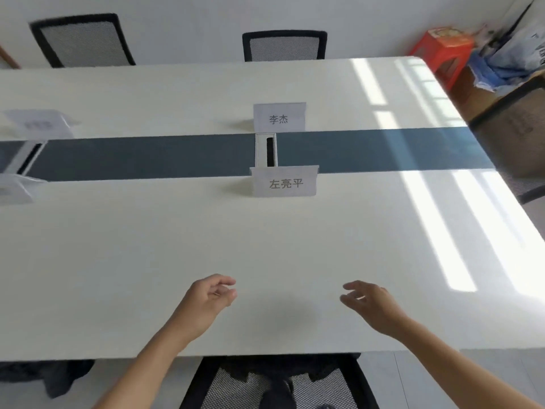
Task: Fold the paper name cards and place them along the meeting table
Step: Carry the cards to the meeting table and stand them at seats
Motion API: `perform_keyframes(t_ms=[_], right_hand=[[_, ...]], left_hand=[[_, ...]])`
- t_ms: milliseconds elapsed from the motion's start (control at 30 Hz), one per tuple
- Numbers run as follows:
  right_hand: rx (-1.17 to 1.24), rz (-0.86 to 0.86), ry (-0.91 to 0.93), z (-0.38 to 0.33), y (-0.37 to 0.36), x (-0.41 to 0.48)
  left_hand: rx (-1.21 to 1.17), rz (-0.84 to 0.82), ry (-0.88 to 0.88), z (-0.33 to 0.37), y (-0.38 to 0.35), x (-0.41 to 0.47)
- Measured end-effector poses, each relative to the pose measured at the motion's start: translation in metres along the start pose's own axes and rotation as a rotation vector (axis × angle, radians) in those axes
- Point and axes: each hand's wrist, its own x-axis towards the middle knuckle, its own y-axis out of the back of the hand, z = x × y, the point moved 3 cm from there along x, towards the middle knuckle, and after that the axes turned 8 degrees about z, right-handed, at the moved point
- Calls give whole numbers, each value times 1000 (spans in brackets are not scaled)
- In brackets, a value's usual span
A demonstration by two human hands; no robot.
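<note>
Two bare hands above the near edge of the table (118,261), both empty: left hand (206,302) with fingers loosely curled and a small gap between thumb and fingertips, clamped on nothing; right hand (371,305) with fingers apart and relaxed, also gripping nothing. Four folded name cards on the table already. Near card (285,182) upright just on the near side of the dark centre strip (147,156), printed face toward the near edge. Far card (279,117) upright just beyond the strip, directly across from the near one, with the cable slot (267,150) between the two. Two more cards by the left edge, one beyond the strip (37,124) and one on the near side (13,190), both too blurred to read. No loose sheet or unfolded card anywhere in view, so likely a pause between placements, or close to the end of the job; impossible to tell which. Main risks from here: a reach over the near card toward the far side could brush it and tip it, light paper being easy to knock flat; a careless sleeve or forearm sweep along the near edge could do the same. A weak crease on any further card might let it splay open and slump. Far card apparently facing the near edge too, possibly the wrong way for the chair (284,45) behind it. Bright window glare across the right end might hide a card's alignment there.
</note>
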Motion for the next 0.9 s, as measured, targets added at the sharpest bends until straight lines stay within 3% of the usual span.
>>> perform_keyframes(t_ms=[167,400,667,900], right_hand=[[114,-66,136,1,-6,-70],[163,-271,263,3,-30,-145],[83,-543,523,-99,-89,-225],[-24,-734,678,-192,-195,-304]], left_hand=[[-194,192,141,-40,-15,-117],[-259,298,301,-100,-38,-270],[-496,788,380,-170,-11,-430],[-701,1037,512,-258,17,-539]])
